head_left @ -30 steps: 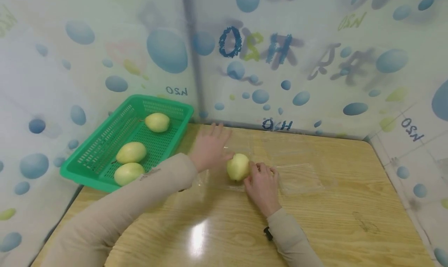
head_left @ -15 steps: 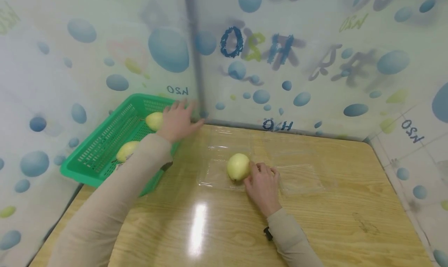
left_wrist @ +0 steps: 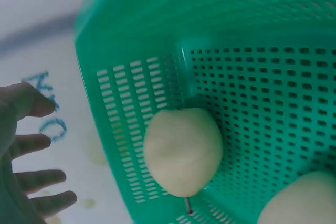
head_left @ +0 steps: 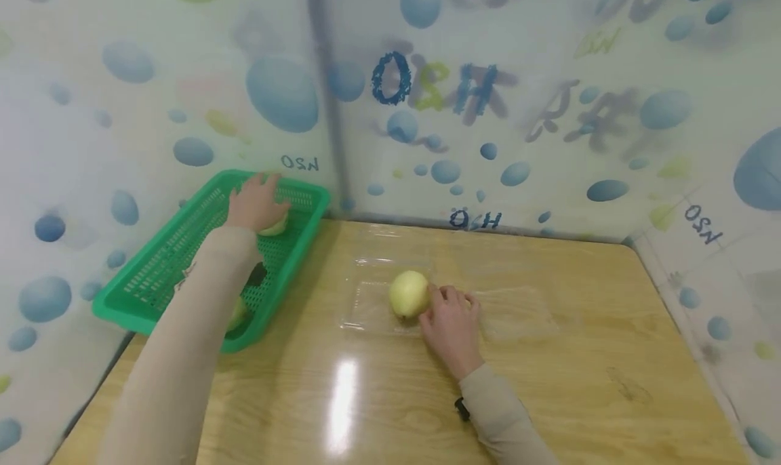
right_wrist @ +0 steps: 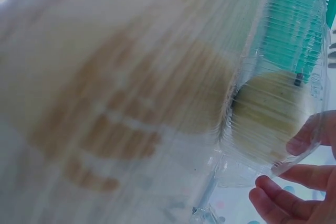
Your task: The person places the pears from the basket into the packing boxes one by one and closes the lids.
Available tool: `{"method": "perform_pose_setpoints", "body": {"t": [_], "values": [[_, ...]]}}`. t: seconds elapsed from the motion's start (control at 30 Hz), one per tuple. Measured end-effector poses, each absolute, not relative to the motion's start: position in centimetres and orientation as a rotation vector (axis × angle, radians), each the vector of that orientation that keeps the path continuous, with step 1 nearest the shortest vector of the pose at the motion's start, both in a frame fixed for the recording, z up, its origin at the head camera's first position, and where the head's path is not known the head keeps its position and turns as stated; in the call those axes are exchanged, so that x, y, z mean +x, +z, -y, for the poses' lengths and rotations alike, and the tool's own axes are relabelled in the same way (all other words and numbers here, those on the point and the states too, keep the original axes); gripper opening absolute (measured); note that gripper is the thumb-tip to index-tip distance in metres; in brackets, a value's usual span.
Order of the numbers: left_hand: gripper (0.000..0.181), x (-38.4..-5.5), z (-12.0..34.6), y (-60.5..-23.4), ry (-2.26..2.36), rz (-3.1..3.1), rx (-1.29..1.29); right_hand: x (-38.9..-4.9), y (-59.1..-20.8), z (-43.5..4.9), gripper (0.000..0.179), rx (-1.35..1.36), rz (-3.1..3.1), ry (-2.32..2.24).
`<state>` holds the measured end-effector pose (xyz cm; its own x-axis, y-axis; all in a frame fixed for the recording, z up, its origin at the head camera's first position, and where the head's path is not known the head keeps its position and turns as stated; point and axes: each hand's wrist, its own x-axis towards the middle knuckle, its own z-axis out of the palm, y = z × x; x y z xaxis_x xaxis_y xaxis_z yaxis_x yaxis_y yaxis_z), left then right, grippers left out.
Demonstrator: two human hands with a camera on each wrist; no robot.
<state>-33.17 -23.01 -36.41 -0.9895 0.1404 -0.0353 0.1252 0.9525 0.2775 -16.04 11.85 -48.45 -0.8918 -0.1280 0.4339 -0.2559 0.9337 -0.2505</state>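
In the head view my left hand (head_left: 256, 204) reaches over the green basket (head_left: 299, 245), above a pale yellow-green pear (head_left: 276, 228) that it partly covers. Seen from the left wrist, its fingers are spread and apart from the stemmed pear (left_wrist: 184, 153) in the basket corner. My right hand (head_left: 453, 329) pinches the edge of a clear plastic clamshell box (head_left: 369, 312), thumb on one side and fingers on the other. Inside that box lies another pear (head_left: 409, 294), close beside the right fingertips. The right wrist view shows this pear (right_wrist: 270, 114) through the ribbed plastic.
One more pear (head_left: 239, 314) lies in the basket's near end, partly behind the left sleeve. The box's other clear half (head_left: 518, 312) spreads to the right on the wooden table (head_left: 390, 397). A patterned wall covering (head_left: 378, 139) rises behind the table's back edge.
My left hand has moved left, away from the pear in the box, and is now over the basket. The right hand has stayed at the box.
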Motion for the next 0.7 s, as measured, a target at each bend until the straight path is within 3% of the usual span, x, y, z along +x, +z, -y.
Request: {"method": "perform_pose_setpoints", "body": {"t": [0.4,0.5,0.63,0.7], "values": [[0.074,-34.4,26.8,-39.4,0.339,-2.938,0.136,-15.7,-48.4,-11.6,0.038,0.247,2.672,0.425],[0.082,-34.8,27.0,-40.5,0.336,-2.934,0.127,-15.6,-48.3,-11.7,0.037,0.247,2.662,0.428],[0.108,-35.5,26.5,-42.0,0.3,-2.943,0.143,-15.5,-48.3,-11.9,0.036,0.248,2.646,0.421],[0.106,-35.8,26.3,-42.9,0.283,-2.961,0.14,-15.5,-48.3,-11.8,0.037,0.251,2.641,0.427]]}}
